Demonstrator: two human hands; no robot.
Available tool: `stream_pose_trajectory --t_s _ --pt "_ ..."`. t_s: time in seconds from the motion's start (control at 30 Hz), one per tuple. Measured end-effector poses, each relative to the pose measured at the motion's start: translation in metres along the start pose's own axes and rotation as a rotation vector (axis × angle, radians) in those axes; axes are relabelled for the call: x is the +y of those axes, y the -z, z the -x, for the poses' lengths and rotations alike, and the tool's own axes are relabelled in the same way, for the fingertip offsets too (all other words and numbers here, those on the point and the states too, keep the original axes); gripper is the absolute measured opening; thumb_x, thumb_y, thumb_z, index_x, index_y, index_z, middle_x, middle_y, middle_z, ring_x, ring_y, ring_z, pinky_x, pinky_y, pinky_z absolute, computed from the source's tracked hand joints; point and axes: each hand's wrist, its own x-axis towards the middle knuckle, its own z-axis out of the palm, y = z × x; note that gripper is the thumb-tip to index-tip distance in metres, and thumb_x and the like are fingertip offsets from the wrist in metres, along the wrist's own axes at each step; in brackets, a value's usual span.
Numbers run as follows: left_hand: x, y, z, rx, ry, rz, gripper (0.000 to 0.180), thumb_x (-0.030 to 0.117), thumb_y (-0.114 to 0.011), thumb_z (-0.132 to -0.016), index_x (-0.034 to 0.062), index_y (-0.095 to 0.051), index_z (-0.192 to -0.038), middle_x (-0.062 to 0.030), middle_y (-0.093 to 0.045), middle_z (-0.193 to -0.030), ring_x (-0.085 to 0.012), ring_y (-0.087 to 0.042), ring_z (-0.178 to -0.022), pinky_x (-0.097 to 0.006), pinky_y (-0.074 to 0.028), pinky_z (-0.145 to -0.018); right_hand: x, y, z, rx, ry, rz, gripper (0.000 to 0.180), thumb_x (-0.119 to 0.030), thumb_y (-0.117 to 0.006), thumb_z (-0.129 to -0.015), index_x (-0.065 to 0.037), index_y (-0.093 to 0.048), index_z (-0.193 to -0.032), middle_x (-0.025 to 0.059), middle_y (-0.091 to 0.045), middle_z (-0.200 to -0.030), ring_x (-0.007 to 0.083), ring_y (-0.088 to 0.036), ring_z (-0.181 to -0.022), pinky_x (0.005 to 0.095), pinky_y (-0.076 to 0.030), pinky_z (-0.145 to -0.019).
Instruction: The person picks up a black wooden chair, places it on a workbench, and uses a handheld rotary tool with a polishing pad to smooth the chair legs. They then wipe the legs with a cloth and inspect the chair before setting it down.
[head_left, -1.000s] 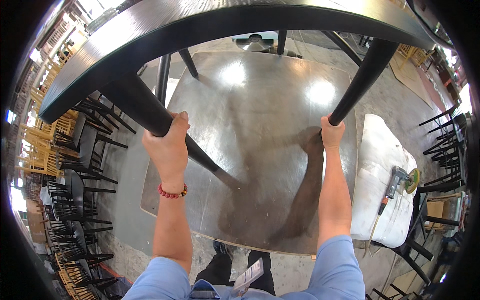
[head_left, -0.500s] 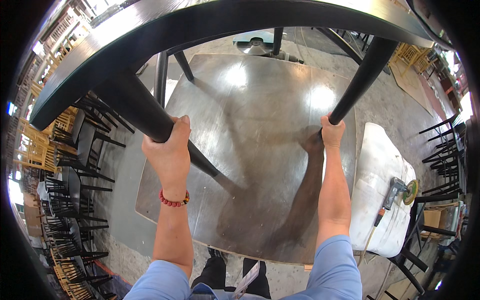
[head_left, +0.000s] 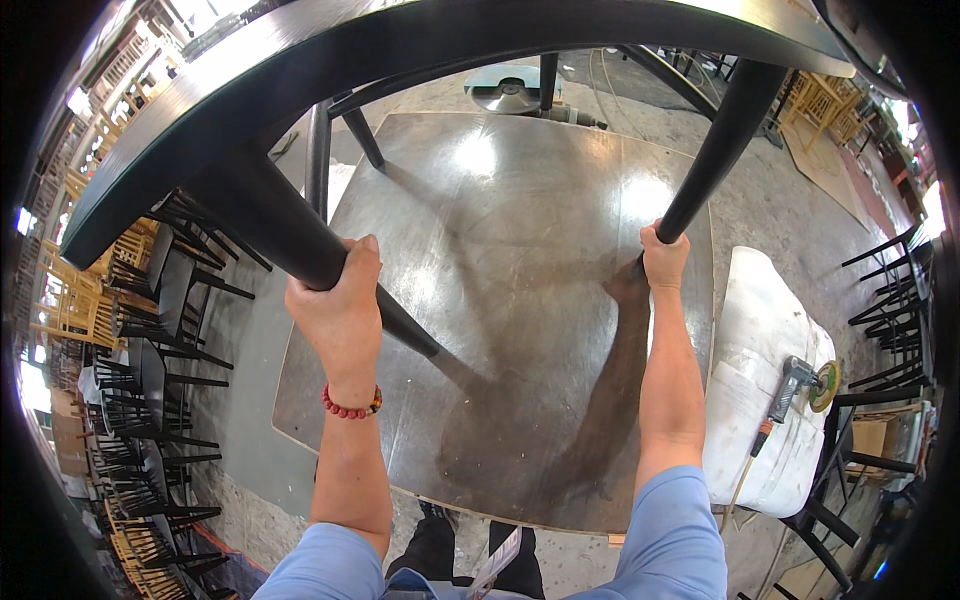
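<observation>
A black wooden chair looms close over a dark, shiny tabletop, its broad seat edge curving across the upper part of the head view. My left hand, with a red bead bracelet at the wrist, is wrapped round the thick near-left leg. On the other side, my right hand grips the near-right leg low down. Both legs slant outward and run on past my hands to the tabletop. Two further legs and the rails between them show behind, on the left.
At the right, an angle sander with a hose lies on a white padded cover. A circular-blade tool stands beyond the tabletop's far edge. Black chairs are lined up at the left, with several more at the far right.
</observation>
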Motion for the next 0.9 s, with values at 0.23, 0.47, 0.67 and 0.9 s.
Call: stream_pose_trajectory --t_s 0.23,0.47,0.67,0.9 --pt "0.002 -0.002 0.002 -0.016 -0.015 -0.011 0.01 0.005 -0.066 -0.081 0.0026 -0.058 -0.075 -0.0037 -0.061 -0.069 -0.0106 -0.056 -0.066 -0.026 -0.042 -0.068 0.006 0.0 -0.006 0.019 0.007 0.016 0.01 -0.007 -0.067 -0.073 -0.001 -0.059 -0.074 0.0002 -0.057 -0.066 0.0078 -0.054 -0.062 0.0264 -0.046 -0.059" --pt "-0.001 -0.002 0.001 -0.007 -0.018 0.015 0.01 0.004 -0.067 -0.08 0.0021 -0.058 -0.076 -0.0031 -0.06 -0.07 -0.0097 -0.055 -0.065 -0.026 -0.043 -0.066 0.006 -0.004 -0.01 -0.01 -0.009 0.044 0.011 -0.008 -0.067 -0.073 0.0 -0.06 -0.074 0.0021 -0.059 -0.066 0.0099 -0.055 -0.062 0.0279 -0.047 -0.06" --pt "0.001 -0.005 0.001 0.002 -0.022 0.063 0.01 0.003 -0.068 -0.08 0.001 -0.058 -0.08 -0.0031 -0.06 -0.07 -0.0091 -0.055 -0.064 -0.025 -0.043 -0.064 0.008 -0.003 -0.015 -0.015 0.021 0.057 0.011 -0.009 -0.067 -0.073 0.0 -0.06 -0.074 0.0026 -0.058 -0.064 0.0103 -0.055 -0.06 0.0283 -0.046 -0.058" --pt "-0.002 -0.003 0.001 -0.016 -0.03 0.041 0.009 0.005 -0.065 -0.083 0.0022 -0.057 -0.082 -0.0037 -0.061 -0.072 -0.0112 -0.057 -0.066 -0.027 -0.044 -0.069 0.009 -0.009 -0.016 -0.022 0.0 0.049 0.012 -0.01 -0.067 -0.073 0.001 -0.06 -0.073 0.0036 -0.058 -0.063 0.0109 -0.056 -0.059 0.0293 -0.047 -0.058"
